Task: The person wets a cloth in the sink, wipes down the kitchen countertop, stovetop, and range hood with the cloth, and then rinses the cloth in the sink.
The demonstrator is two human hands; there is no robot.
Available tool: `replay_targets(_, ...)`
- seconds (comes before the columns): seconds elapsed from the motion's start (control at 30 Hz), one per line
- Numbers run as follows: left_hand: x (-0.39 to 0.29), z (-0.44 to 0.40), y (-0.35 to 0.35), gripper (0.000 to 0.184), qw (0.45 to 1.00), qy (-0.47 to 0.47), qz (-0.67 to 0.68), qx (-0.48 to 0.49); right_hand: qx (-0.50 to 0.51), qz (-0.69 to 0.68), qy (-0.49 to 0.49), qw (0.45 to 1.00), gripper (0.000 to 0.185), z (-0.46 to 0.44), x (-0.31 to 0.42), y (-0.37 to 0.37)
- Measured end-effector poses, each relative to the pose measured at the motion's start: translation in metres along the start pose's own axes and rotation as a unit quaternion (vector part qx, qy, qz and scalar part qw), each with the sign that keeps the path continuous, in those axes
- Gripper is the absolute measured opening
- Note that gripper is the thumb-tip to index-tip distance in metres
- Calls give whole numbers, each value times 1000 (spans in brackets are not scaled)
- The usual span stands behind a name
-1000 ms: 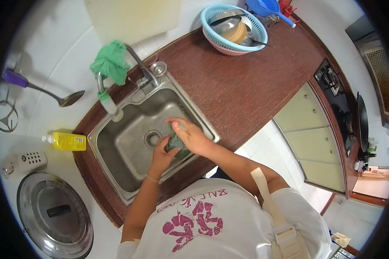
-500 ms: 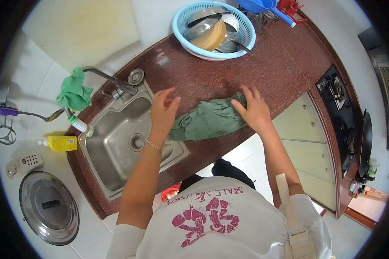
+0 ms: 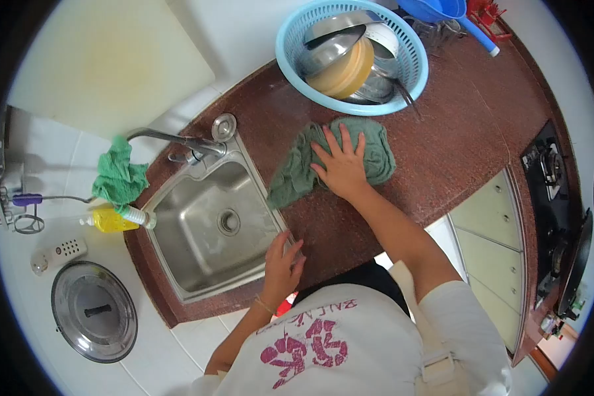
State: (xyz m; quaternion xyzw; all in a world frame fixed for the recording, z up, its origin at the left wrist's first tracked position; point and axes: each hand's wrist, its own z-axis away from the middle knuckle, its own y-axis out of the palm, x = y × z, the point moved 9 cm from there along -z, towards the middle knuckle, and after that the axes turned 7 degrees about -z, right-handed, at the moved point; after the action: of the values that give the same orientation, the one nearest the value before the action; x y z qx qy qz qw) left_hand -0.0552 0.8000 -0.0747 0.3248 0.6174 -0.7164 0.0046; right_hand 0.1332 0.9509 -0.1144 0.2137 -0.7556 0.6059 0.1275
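A dark green cloth (image 3: 378, 150) lies crumpled on the reddish-brown countertop, its left end reaching the rim of the steel sink (image 3: 185, 218). My right hand (image 3: 342, 165) rests flat on top of this cloth with fingers spread, covering part of it. Beside the sink's lower right corner, close to the counter's front edge, is my left hand (image 3: 284, 265). It holds nothing, and its fingers are loosely apart.
A light blue basket (image 3: 285, 63) of bowls and pans stands at the back. Over the sink's left side, a lighter green cloth (image 3: 119, 175) hangs by the faucet (image 3: 201, 144), near a yellow bottle (image 3: 114, 220). A gas stove (image 3: 546, 198) sits at right.
The dark green cloth has moved away from the front edge, toward the basket, under my right hand. My left hand has left the cloth's side and come back toward my body.
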Motion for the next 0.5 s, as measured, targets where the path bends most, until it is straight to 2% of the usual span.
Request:
replay_targets(0.17, 15, 3, -15, 38, 999, -34, 34, -1, -7, 18, 35, 999, 46, -51, 8, 29)
replay_targets(0.27, 27, 4, -23, 38, 998, -42, 48, -24, -22, 1, -59, 998, 45, -11, 27, 16)
replay_targets(0.4, 49, 8, -30, 35, 992, -74, 94, -35, 115, 4, -90, 989, 48, 83, 53, 4)
replay_targets(0.5, 67, 17, -28, 32, 985, -104, 134, -36, 112, -4, -74, 991, 50, 81, 55, 12)
